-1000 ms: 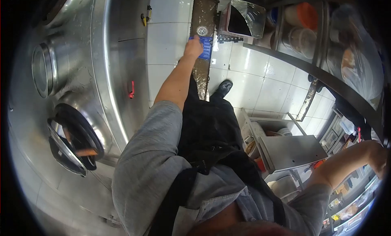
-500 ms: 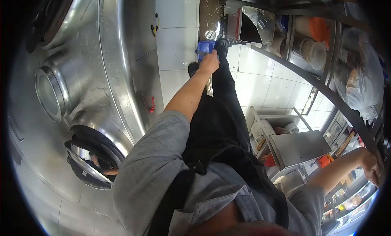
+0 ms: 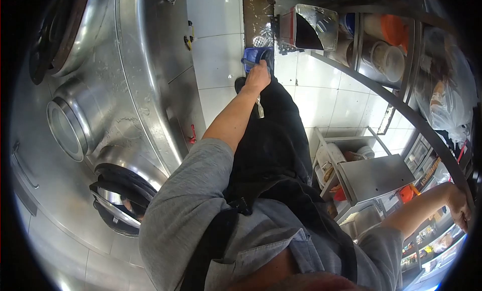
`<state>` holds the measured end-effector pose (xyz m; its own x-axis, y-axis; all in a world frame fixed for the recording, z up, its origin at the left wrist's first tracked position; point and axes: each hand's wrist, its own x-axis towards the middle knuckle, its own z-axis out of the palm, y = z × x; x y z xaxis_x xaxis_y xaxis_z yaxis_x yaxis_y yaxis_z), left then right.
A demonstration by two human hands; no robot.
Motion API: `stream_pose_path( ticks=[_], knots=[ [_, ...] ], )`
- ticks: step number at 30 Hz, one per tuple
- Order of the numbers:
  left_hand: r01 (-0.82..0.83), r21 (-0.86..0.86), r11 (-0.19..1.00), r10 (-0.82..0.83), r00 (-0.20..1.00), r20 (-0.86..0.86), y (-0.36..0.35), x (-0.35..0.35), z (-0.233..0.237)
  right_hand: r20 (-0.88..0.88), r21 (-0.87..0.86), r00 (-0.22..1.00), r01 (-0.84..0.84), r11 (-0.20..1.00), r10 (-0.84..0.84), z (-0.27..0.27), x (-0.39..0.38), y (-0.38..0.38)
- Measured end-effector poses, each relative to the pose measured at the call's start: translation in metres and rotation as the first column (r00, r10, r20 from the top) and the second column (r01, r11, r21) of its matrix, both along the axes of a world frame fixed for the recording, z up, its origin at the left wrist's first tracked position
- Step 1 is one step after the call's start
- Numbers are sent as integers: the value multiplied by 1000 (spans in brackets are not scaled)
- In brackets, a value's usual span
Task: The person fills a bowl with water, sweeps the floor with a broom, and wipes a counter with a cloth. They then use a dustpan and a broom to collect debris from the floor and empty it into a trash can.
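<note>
Low in front of my feet, my left hand [image 3: 258, 76] is closed at the end of an outstretched arm. It appears to grip a grey-blue bar handle at a blue plastic container [image 3: 252, 54]. The handle's exact shape is partly covered by my fingers. A black shoe [image 3: 240, 83] stands just beside the container, on the tiled floor. Far to the right, my right hand [image 3: 458, 205] is curled against the edge of a dark metal rack [image 3: 449, 163]. Its fingertips are partly lost in the dark rim of the view.
A steel counter [image 3: 143, 55] with round steel burner rings or pots [image 3: 65, 122] lines the left. On the right, rack shelves hold plastic tubs [image 3: 386, 62] and a plastic bag [image 3: 447, 107]. A square tin [image 3: 316, 27] stands near the floor drain [image 3: 260, 41]. A small steel cart [image 3: 376, 175] stands right.
The view has shifted slightly. My left hand stays at the blue container, which looks a little more tilted or shifted beside my foot. My right hand keeps its place on the rack.
</note>
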<state>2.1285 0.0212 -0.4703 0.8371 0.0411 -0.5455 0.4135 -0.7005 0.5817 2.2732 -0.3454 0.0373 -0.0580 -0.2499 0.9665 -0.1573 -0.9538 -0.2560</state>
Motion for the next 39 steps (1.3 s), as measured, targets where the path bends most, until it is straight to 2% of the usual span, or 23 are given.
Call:
stream_pose_path(
  ticks=[5,7,11,14,16,20,23,24,27,28,32,34,39],
  knots=[
    [-28,-25,999,28,1000,-8,6,9,4,-16,50,1000,18,999,-17,-1,0,15],
    [-15,4,1000,15,1000,-2,8,10,3,39,104,995,-91,990,87,-8,3,46],
    [-34,22,999,33,998,44,14,4,-10,-3,5,998,-64,998,64,2,-2,0],
    [-71,-5,997,72,995,75,17,0,-11,-24,1,999,-42,999,42,0,-3,6],
    [-149,-27,989,151,976,160,22,-1,-13,-35,-6,999,-33,999,33,0,-2,8],
    [-245,4,970,242,963,115,34,-3,-27,-16,-9,1000,16,1000,-16,0,-2,-4],
    [-274,-11,962,274,955,117,42,-4,-28,1,32,998,-55,998,55,1,13,32],
    [-279,-14,960,278,951,132,48,-4,-30,77,266,974,187,946,-214,9,35,58],
    [-302,-45,952,305,948,93,70,-14,-28,57,280,971,210,937,-234,3,10,27],
    [-302,-44,952,305,947,102,77,-18,-24,-30,60,999,-13,998,15,0,-2,9],
    [-309,-11,951,307,940,150,96,-30,-8,-32,-14,999,18,1000,-18,2,-2,-4],
    [-313,-15,950,312,939,145,99,-31,-8,-30,-36,998,-59,998,58,2,-2,-3],
    [-307,-40,951,310,940,145,76,-17,-20,-15,-51,998,-69,996,69,2,-3,-6]
  ],
)
